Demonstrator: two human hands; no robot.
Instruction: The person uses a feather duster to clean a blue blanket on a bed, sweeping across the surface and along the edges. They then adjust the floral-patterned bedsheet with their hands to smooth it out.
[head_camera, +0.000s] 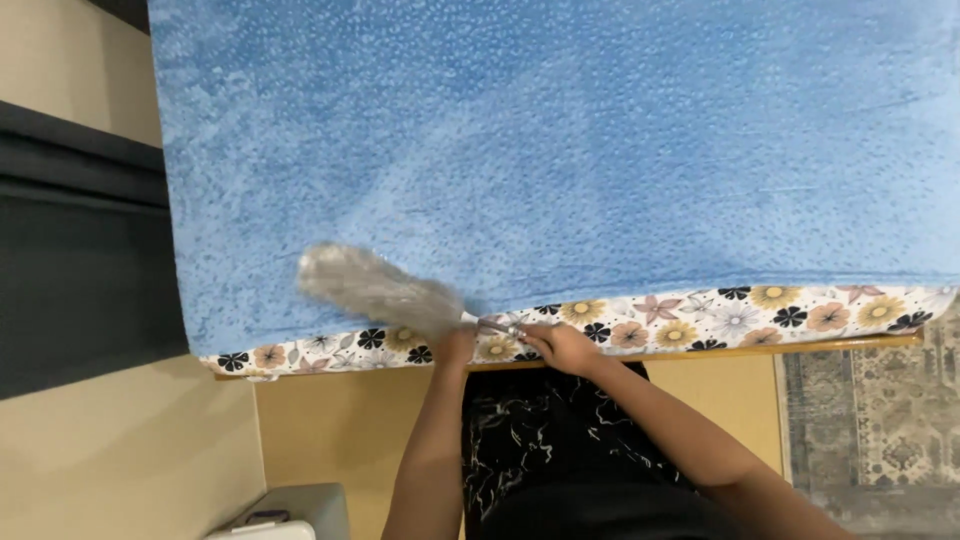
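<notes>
Right hand (565, 347) grips the handle of a grey feather duster (375, 287), its head lying on the blue blanket (560, 140) near the bed's near edge. Left hand (455, 347) rests curled on the floral sheet (690, 322), just beside the handle.

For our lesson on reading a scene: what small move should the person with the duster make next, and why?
Probably sweep the grey duster further up across the blue blanket. Both the right hand and left hand are at its handle, and its head lies only near the bed's edge.
</notes>
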